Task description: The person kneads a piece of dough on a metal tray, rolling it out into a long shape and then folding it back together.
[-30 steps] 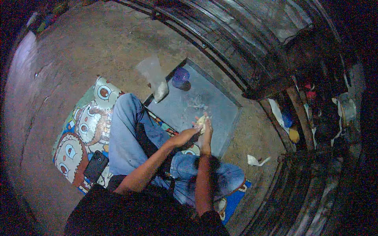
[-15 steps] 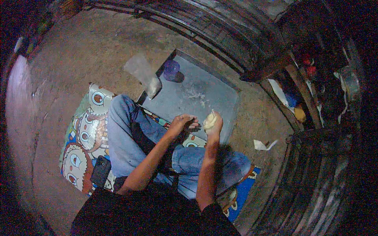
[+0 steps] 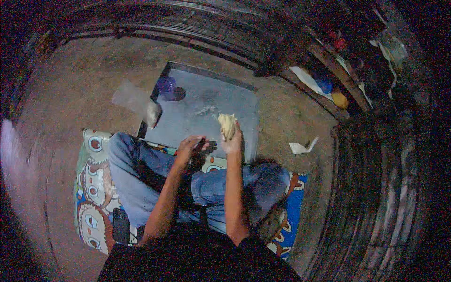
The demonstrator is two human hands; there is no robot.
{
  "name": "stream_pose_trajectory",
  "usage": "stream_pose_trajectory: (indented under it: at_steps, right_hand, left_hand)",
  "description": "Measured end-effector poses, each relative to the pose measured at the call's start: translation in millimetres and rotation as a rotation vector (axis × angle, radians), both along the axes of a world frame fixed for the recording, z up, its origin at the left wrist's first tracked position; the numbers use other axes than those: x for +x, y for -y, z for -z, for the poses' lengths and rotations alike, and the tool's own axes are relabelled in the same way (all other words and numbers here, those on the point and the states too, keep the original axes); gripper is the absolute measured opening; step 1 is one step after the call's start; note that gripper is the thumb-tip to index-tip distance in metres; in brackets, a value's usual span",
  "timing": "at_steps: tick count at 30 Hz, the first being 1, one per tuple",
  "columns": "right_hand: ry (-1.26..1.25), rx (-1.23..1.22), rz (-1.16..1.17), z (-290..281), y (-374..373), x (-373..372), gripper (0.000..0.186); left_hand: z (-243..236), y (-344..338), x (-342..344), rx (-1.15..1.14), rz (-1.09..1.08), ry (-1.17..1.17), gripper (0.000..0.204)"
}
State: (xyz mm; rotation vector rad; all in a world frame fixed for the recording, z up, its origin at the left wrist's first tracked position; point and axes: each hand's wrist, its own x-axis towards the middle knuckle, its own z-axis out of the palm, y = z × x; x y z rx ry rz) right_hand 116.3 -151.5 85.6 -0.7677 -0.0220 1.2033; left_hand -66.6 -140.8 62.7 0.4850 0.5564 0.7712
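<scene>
My right hand [image 3: 231,141] is closed round a pale lump of dough [image 3: 227,126], lifted over the near right part of a grey metal tray [image 3: 183,115]. To its left, my left hand [image 3: 193,145] holds nothing; its fingers are partly stretched toward the right, apart from the dough. A smear of white flour [image 3: 205,110] lies on the tray beyond the hands. In the tray's far left corner stands a purple container [image 3: 167,88]. A clear plastic bag [image 3: 152,114] with something white in its end rests against the tray's left edge.
I sit cross-legged on a cartoon-print mat [image 3: 93,191]. A dark phone [image 3: 121,226] lies on it by my left leg. A white scrap [image 3: 298,148] is on the floor at right. Slatted furniture [image 3: 188,40] and a dark corrugated wall [image 3: 371,197] stand around.
My head view has shifted, so the scene sits further left. The dough in my right hand has tilted away from me, over the tray. My left hand stays empty beside it.
</scene>
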Motion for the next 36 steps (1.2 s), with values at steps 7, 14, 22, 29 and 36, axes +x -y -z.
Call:
stream_pose_trajectory:
  at_steps: [7, 14, 22, 29, 36]
  right_hand:
    - [-0.229, 0.168, 0.112, 17, 10, 15, 0.023]
    - [-0.213, 0.440, -0.169, -22, 5, -6, 0.028]
    - [-0.032, -0.131, -0.248, 35, 2, 2, 0.026]
    - [0.703, -0.576, -0.083, -34, 1, -33, 0.032]
    - [1.432, -0.229, -0.583, 36, 10, -23, 0.039]
  left_hand:
    - [7, -3, 6, 0.069, 0.057, -0.151, 0.026]
    - [-31, 6, 2, 0.028, -0.017, -0.179, 0.025]
    - [-30, 16, 14, 0.724, -0.012, -0.424, 0.011]
    - [-16, 5, 8, 0.122, -0.035, -0.201, 0.043]
    - [-34, 5, 2, 1.056, -0.203, -0.815, 0.064]
